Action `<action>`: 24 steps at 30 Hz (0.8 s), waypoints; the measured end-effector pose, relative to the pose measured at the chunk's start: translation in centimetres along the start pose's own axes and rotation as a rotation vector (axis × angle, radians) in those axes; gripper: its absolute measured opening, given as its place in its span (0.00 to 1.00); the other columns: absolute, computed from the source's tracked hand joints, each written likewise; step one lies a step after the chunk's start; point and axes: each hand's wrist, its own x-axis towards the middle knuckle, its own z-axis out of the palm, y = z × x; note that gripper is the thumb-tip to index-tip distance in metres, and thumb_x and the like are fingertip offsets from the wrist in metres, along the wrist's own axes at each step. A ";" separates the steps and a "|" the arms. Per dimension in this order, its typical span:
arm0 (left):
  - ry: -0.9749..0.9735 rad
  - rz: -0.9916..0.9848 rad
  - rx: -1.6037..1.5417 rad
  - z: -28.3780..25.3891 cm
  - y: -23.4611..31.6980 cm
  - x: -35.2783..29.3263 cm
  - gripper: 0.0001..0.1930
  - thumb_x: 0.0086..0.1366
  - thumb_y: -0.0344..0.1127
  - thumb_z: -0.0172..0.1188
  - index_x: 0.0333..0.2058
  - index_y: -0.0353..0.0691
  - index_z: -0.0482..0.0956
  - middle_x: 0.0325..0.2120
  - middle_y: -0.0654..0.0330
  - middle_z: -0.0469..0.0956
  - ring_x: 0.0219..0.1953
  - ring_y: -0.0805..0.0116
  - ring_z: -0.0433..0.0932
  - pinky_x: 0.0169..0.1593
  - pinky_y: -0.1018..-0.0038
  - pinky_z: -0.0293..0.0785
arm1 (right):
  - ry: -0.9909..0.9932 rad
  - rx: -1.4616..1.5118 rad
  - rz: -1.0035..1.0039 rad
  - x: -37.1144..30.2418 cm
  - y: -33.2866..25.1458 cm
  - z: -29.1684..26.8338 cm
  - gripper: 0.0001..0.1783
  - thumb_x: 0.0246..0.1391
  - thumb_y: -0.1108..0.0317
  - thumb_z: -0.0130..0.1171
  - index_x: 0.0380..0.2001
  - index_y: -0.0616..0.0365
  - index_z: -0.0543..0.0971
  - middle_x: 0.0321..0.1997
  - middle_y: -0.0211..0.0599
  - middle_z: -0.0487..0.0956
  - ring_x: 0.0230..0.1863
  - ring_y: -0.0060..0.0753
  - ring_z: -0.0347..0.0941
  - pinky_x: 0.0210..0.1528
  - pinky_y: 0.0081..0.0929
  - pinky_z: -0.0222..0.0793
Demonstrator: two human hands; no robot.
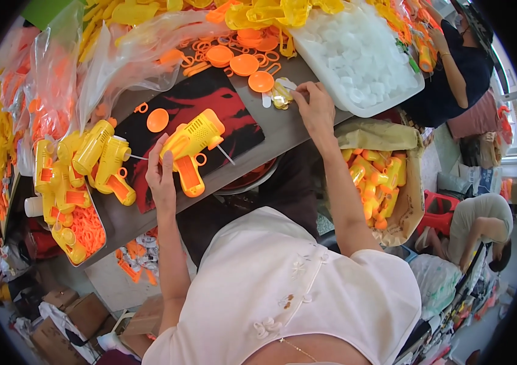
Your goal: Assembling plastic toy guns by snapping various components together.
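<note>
A dark grey worktop [278, 129] crosses in front of the seated person, with a black and red mat [234, 103] lying on it and one orange disc [157, 120] on the mat. Beyond the mat are more orange discs [244, 64] and rings, and yellow parts [270, 13] heap up along the far side. A white tub [386, 110] of translucent caps [355, 52] stands at the right, and yellow toy guns [82, 159] crowd the left end beside clear plastic bags [58, 73]. A lined box [409, 210] of yellow and orange items sits below the right edge. Around the room, a co-worker in dark clothing [477, 70] works at the upper right, another person [483, 216] bends beside a red stool [436, 210], and cardboard boxes [87, 313] lie at the lower left. The left forearm reaches up over the near edge, and the left hand [162, 177] is clamped on one end of a yellow toy gun [200, 135], held over the mat with its handle toward the person. The right arm stretches farther forward; the right hand [317, 112] points its fingertips inward, just beside small clear and yellow pieces [281, 95]. Whether that grip pinches anything cannot be told.
</note>
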 end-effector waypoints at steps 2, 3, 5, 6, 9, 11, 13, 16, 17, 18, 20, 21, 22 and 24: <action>0.033 0.051 0.006 0.3 0.0 0.0 0.19 0.71 0.37 0.50 0.56 0.34 0.71 0.52 0.60 0.74 0.51 0.74 0.71 0.55 0.79 0.63 | 0.070 -0.100 -0.082 -0.3 0.1 0.9 0.10 0.50 0.64 0.64 0.33 0.57 0.78 0.33 0.37 0.76 0.32 0.35 0.74 0.36 0.29 0.68; 0.029 0.047 0.008 0.3 0.1 -0.1 0.19 0.71 0.37 0.50 0.56 0.34 0.71 0.52 0.60 0.74 0.51 0.74 0.71 0.55 0.79 0.63 | 0.142 -0.203 -0.161 -0.5 0.4 1.2 0.11 0.49 0.63 0.65 0.33 0.56 0.78 0.33 0.36 0.76 0.31 0.35 0.74 0.35 0.29 0.68; 0.029 0.011 -0.028 0.1 0.4 0.0 0.18 0.70 0.36 0.51 0.55 0.34 0.71 0.51 0.60 0.74 0.50 0.74 0.71 0.55 0.79 0.64 | 0.117 -0.158 -0.199 -0.2 1.2 1.7 0.11 0.48 0.64 0.65 0.33 0.56 0.77 0.32 0.34 0.75 0.29 0.32 0.72 0.34 0.27 0.66; 0.027 0.013 -0.026 -0.1 0.3 0.1 0.18 0.70 0.36 0.51 0.55 0.34 0.71 0.51 0.60 0.74 0.50 0.74 0.71 0.55 0.79 0.64 | 0.095 -0.111 -0.242 0.1 1.6 1.7 0.12 0.47 0.65 0.66 0.33 0.57 0.76 0.31 0.33 0.75 0.28 0.29 0.71 0.32 0.24 0.65; -0.013 -0.012 -0.028 -0.6 0.1 0.2 0.17 0.70 0.35 0.52 0.55 0.36 0.73 0.52 0.59 0.73 0.50 0.75 0.71 0.55 0.80 0.63 | -0.245 0.273 0.022 1.3 1.6 0.5 0.11 0.47 0.68 0.66 0.31 0.59 0.75 0.27 0.29 0.74 0.27 0.21 0.68 0.31 0.20 0.63; 0.005 0.080 0.128 -0.5 0.4 0.9 0.18 0.66 0.33 0.56 0.54 0.39 0.74 0.52 0.58 0.72 0.52 0.71 0.70 0.56 0.76 0.63 | -0.341 0.379 0.093 1.7 1.4 -0.2 0.09 0.49 0.70 0.64 0.31 0.61 0.74 0.25 0.25 0.73 0.27 0.16 0.64 0.31 0.18 0.63; 0.019 0.235 0.251 0.9 2.8 1.7 0.19 0.63 0.31 0.58 0.53 0.40 0.74 0.52 0.58 0.72 0.53 0.68 0.70 0.57 0.74 0.63 | -0.347 0.525 0.069 2.2 1.8 -0.4 0.08 0.52 0.71 0.62 0.30 0.62 0.74 0.25 0.25 0.73 0.28 0.15 0.65 0.32 0.18 0.63; -0.159 0.436 0.343 4.8 7.0 3.0 0.19 0.56 0.30 0.62 0.49 0.42 0.77 0.48 0.58 0.74 0.55 0.60 0.69 0.60 0.65 0.61 | -0.346 0.487 0.067 2.4 1.5 -0.8 0.07 0.53 0.72 0.61 0.34 0.63 0.75 0.26 0.25 0.74 0.28 0.15 0.66 0.33 0.17 0.64; -0.193 0.558 0.434 6.4 7.2 3.7 0.19 0.56 0.31 0.62 0.48 0.42 0.77 0.48 0.58 0.74 0.54 0.60 0.69 0.59 0.63 0.61 | -0.353 0.477 0.068 2.5 1.1 -1.0 0.08 0.53 0.72 0.61 0.35 0.63 0.76 0.26 0.25 0.74 0.29 0.15 0.66 0.34 0.17 0.64; -0.230 0.680 0.524 8.1 7.4 4.5 0.18 0.56 0.32 0.62 0.47 0.42 0.78 0.47 0.59 0.74 0.53 0.60 0.69 0.59 0.62 0.62 | -0.354 0.476 0.061 2.4 0.8 -0.9 0.08 0.53 0.72 0.61 0.35 0.63 0.76 0.26 0.25 0.74 0.29 0.15 0.66 0.34 0.17 0.64; -0.222 0.760 0.505 11.8 8.0 5.6 0.18 0.54 0.33 0.63 0.45 0.43 0.78 0.46 0.58 0.75 0.50 0.60 0.70 0.57 0.60 0.62 | -0.256 0.472 -0.009 2.0 0.1 -0.7 0.11 0.50 0.73 0.63 0.38 0.63 0.77 0.28 0.36 0.79 0.29 0.25 0.73 0.35 0.23 0.69; -0.218 0.760 0.502 13.5 7.6 6.3 0.18 0.54 0.33 0.63 0.45 0.43 0.78 0.46 0.58 0.75 0.50 0.60 0.70 0.57 0.60 0.62 | -0.256 0.468 -0.012 1.7 -0.4 -0.8 0.11 0.50 0.73 0.63 0.38 0.63 0.77 0.28 0.36 0.79 0.29 0.25 0.73 0.35 0.23 0.69; -0.206 0.777 0.504 15.0 6.9 7.0 0.17 0.54 0.33 0.63 0.44 0.43 0.79 0.42 0.58 0.77 0.47 0.60 0.72 0.55 0.61 0.64 | -0.250 0.453 -0.056 1.6 -1.2 -1.2 0.11 0.51 0.74 0.62 0.38 0.64 0.76 0.27 0.31 0.77 0.30 0.20 0.71 0.35 0.21 0.68; -0.199 0.798 0.501 16.2 6.1 8.2 0.16 0.54 0.33 0.63 0.43 0.43 0.79 0.39 0.58 0.78 0.43 0.60 0.75 0.53 0.62 0.65 | -0.251 0.446 -0.063 1.3 -2.9 -2.3 0.11 0.51 0.76 0.62 0.38 0.65 0.75 0.28 0.25 0.75 0.30 0.16 0.68 0.36 0.19 0.67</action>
